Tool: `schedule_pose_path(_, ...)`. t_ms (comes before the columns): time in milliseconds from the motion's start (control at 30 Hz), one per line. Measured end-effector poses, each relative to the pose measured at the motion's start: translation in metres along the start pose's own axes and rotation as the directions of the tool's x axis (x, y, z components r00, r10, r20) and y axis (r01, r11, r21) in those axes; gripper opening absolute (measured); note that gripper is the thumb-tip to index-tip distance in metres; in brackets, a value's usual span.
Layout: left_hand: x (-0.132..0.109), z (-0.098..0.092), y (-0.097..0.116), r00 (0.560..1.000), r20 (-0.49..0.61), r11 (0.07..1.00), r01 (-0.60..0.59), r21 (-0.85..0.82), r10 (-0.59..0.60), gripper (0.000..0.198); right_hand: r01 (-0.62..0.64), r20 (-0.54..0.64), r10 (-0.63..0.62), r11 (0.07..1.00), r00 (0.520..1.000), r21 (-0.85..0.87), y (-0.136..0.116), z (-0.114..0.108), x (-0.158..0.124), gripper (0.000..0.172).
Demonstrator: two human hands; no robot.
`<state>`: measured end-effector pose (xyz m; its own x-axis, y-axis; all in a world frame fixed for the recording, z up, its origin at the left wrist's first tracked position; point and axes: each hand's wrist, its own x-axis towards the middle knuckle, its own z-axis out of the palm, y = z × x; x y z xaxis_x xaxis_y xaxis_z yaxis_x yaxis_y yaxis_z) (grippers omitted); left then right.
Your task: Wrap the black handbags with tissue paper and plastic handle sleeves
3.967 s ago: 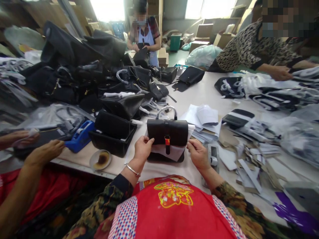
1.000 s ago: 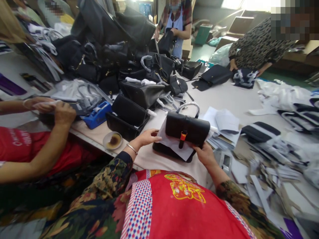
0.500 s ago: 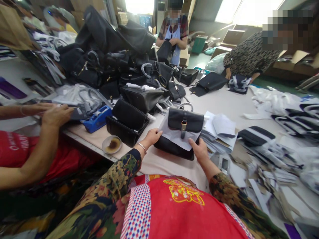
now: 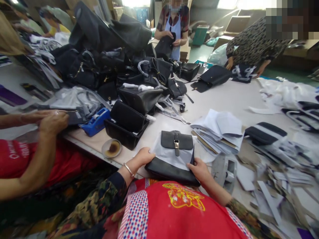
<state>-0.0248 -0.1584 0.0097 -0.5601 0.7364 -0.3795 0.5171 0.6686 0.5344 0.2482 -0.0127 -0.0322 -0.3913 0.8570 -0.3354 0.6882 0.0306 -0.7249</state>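
Right before me on the table lies a black handbag (image 4: 171, 171) with a short flap, a strap and a metal buckle. White tissue paper (image 4: 161, 154) covers its front beneath the flap. My left hand (image 4: 142, 157) grips the bag's left edge, fingers closed, a bangle on the wrist. At the right edge my right hand (image 4: 200, 169) holds the bag with thumb on the front, and its other fingers are partly hidden. An open black bag (image 4: 127, 127) stands left of my left hand, beside a small bowl (image 4: 111, 148) with a brown sponge-like lump.
A blue tape dispenser (image 4: 96, 122) sits at the left, near a co-worker's hands (image 4: 53, 122). Black bags (image 4: 99, 66) are heaped behind. On the right are stacked white papers (image 4: 219, 129), a grey dispenser (image 4: 224, 171) and cardboard scraps (image 4: 271, 196). Two people work across the table.
Both my hands have drawn the handbag closer to me and lower, and it now lies flatter. The co-worker opposite has shifted their hands on a black bag.
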Motion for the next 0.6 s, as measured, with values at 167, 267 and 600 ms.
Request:
schedule_pose_path(167,0.001,-0.022,0.054,0.778,-0.036,0.723,-0.564,0.398,0.627,0.05,0.188,-0.081,-0.212,0.953,0.974,-0.24,0.0,-0.013,-0.004,0.08)
schedule_pose_path(267,0.011,-0.008,0.082,0.544,0.371,0.471,-0.838,0.275,0.753,0.023,0.456,-0.014,-0.517,0.766,0.856,-0.453,-0.02,-0.032,0.001,0.074)
schedule_pose_path(600,0.008,0.026,0.085,0.672,0.415,0.625,-0.734,0.265,0.613,0.055,0.853,0.577,-0.629,0.369,0.521,-0.369,-0.079,-0.014,0.094,0.059)
